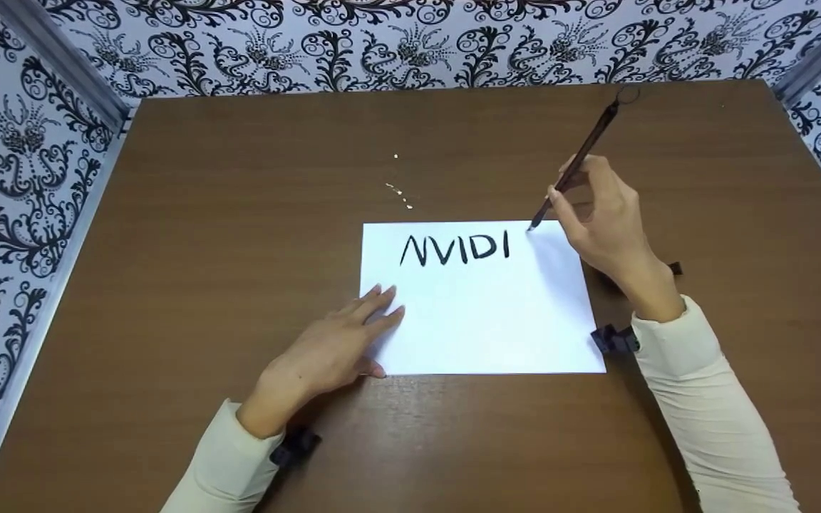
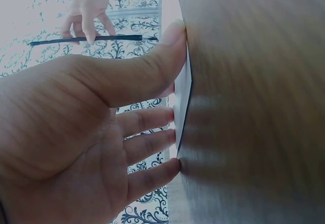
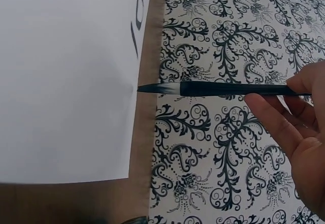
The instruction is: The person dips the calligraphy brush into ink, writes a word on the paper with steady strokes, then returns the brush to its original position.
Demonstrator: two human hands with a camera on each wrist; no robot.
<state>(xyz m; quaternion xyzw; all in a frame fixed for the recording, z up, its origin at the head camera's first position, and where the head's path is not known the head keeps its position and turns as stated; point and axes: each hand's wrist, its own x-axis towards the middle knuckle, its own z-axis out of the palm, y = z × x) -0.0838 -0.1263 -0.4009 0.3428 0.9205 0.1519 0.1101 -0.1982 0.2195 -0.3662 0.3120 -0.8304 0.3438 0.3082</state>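
A white sheet of paper [image 1: 482, 313] lies on the brown table, with the black letters "NVIDI" [image 1: 453, 249] across its upper part. My right hand [image 1: 606, 214] pinches a dark ink brush [image 1: 581, 153] between thumb and fingers. The brush's black-tipped bristles [image 3: 165, 88] are at the paper's upper edge, right of the last letter; whether they touch it I cannot tell. My left hand [image 1: 328, 349] rests on the paper's lower left edge, fingers spread and fairly straight. In the left wrist view its thumb [image 2: 152, 66] and fingertips press along the sheet's edge.
Several small pale specks [image 1: 398, 191] lie on the table [image 1: 239, 214] beyond the paper. A dark object [image 1: 675, 268] shows partly behind the right wrist. White panels with black scrollwork [image 1: 410, 50] stand at the table's back and sides.
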